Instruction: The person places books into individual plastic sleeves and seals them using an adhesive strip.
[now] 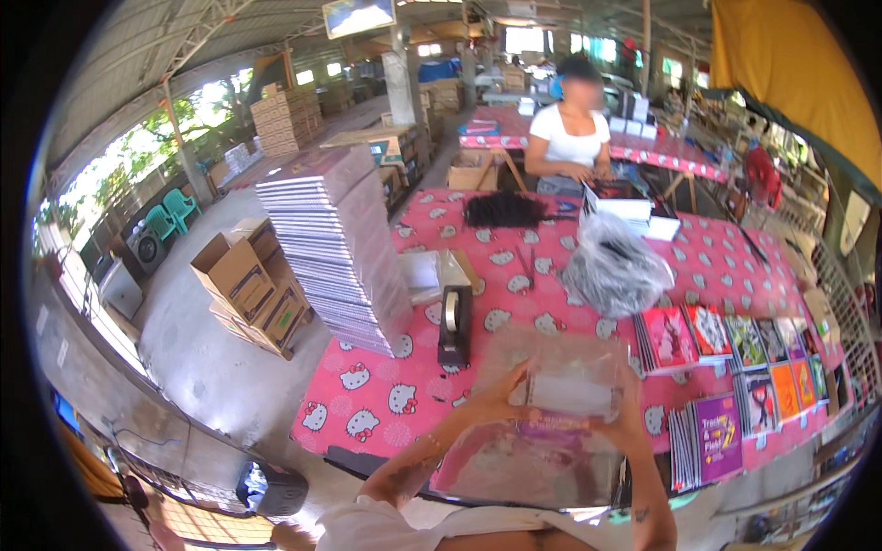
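Note:
Between my two hands is a clear plastic sleeve [574, 395] with a white sheet-like area and a purple band showing through. My left hand [501, 395] grips its left edge, thumb and fingers closed around it. On the opposite edge, my right hand [627, 404] holds it too, its fingertips partly hidden. Beneath lies a brownish, see-through sheet or board [501, 468] at the table's near edge. Just beyond my left hand stands a black tape dispenser [453, 331]. To the right of my right hand is a stack of purple books [717, 441].
A tall stack of plastic-wrapped books [340, 248] rises at the left table edge. A heap of clear plastic [616, 266] lies ahead, with colourful booklets [671, 335] at right. Across the pink patterned table [367, 395] a person [570, 138] handles books. Cardboard boxes [248, 285] sit on the floor.

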The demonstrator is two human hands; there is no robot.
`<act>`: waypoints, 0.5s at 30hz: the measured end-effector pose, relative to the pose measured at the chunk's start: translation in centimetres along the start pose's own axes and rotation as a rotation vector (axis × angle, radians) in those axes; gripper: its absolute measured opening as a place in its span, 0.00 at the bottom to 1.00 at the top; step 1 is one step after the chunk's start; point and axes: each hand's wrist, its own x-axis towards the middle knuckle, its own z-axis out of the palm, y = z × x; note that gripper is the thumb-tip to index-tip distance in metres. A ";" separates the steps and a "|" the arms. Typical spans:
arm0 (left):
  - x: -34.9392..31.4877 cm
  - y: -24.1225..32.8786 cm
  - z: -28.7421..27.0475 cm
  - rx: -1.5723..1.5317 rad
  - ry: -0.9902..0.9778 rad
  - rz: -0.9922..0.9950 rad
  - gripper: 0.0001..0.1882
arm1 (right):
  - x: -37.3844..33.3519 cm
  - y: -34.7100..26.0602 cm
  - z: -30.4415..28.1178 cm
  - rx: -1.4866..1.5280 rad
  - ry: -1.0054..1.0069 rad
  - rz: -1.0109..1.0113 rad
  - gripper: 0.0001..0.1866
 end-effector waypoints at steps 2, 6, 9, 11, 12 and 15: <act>-0.2 -2.6 -1.3 -0.423 0.392 0.076 0.33 | 0.7 -6.3 -0.6 -0.106 0.138 -0.146 0.47; -2.5 -13.3 -9.0 0.642 0.881 -0.537 0.26 | 2.6 -10.6 -1.6 -0.557 -0.189 -0.541 0.23; -1.4 -16.5 -10.4 -0.008 0.614 -0.698 0.19 | 3.8 -12.4 -1.3 -0.600 -0.325 -0.404 0.10; -1.2 -17.7 -10.8 -0.120 0.701 -0.608 0.17 | 4.3 -13.9 -0.4 -0.619 -0.295 -0.466 0.11; -1.7 -18.2 -10.6 -0.232 0.778 -0.521 0.15 | 4.5 -14.2 0.2 -0.611 -0.297 -0.465 0.11; -2.0 -17.2 -5.7 -0.367 0.908 -0.482 0.12 | 5.2 -14.1 1.1 -0.631 -0.323 -0.360 0.13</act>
